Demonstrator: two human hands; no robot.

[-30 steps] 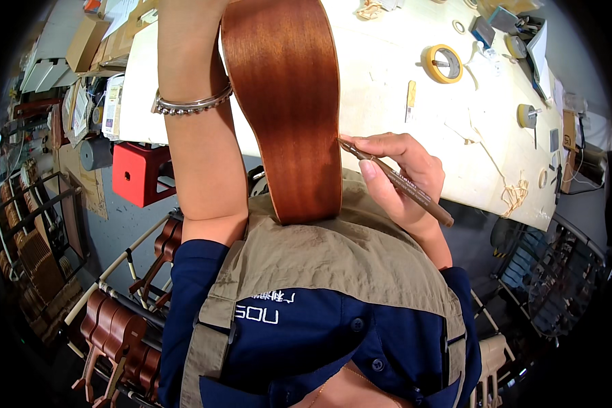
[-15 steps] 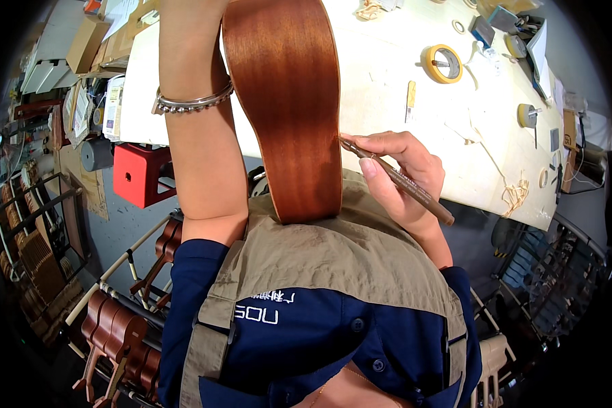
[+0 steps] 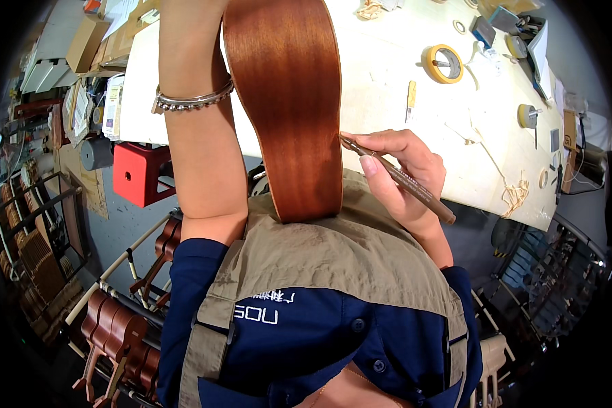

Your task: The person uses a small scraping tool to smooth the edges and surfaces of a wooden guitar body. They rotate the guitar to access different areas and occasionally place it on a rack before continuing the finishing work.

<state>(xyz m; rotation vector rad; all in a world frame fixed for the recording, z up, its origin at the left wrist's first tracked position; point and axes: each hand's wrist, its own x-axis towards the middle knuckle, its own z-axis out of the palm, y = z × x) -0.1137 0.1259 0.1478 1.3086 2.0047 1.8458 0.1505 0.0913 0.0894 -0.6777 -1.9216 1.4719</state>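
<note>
A reddish-brown wooden instrument body [image 3: 289, 102], shaped like a small guitar or ukulele with pale edges, stands before me. Its near end rests against my khaki apron [image 3: 251, 251], and its far end runs out past the top of the view. In my right hand [image 3: 404, 170] is a brown marker pen [image 3: 418, 188], pinched between thumb and fingers. The pen's tip touches the body's right edge, or lies very close to it. My left forearm, with a metal bracelet [image 3: 196, 100], stretches along the body's left side. The left hand itself is beyond the upper border.
On the pale worktable [image 3: 381, 88] lie a yellow tape roll [image 3: 444, 64], a small yellow-handled blade [image 3: 411, 97] and tangled string [image 3: 515, 197]. A red stool [image 3: 141, 173] stands at the left. Racks hold similar wooden instruments [image 3: 112, 323] at lower left.
</note>
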